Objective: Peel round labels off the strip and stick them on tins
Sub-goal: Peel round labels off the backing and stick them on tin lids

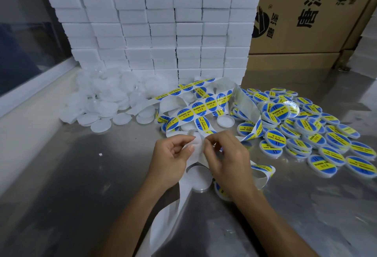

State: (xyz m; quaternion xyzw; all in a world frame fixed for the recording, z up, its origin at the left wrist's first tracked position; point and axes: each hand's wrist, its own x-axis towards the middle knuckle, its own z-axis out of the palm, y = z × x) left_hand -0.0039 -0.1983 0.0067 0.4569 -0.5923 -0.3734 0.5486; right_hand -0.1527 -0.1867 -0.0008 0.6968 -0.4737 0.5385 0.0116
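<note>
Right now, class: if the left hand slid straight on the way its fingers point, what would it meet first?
Probably the right hand, just across the label strip both hands pinch; the left hand points rightward at it, though depth is uncertain.

Two hands [202, 154], one label strip [195, 109]

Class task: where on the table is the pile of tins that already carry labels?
In the head view, the labelled tins lie heaped on the right of the metal table, right of the label strip and below the cardboard boxes.
</note>
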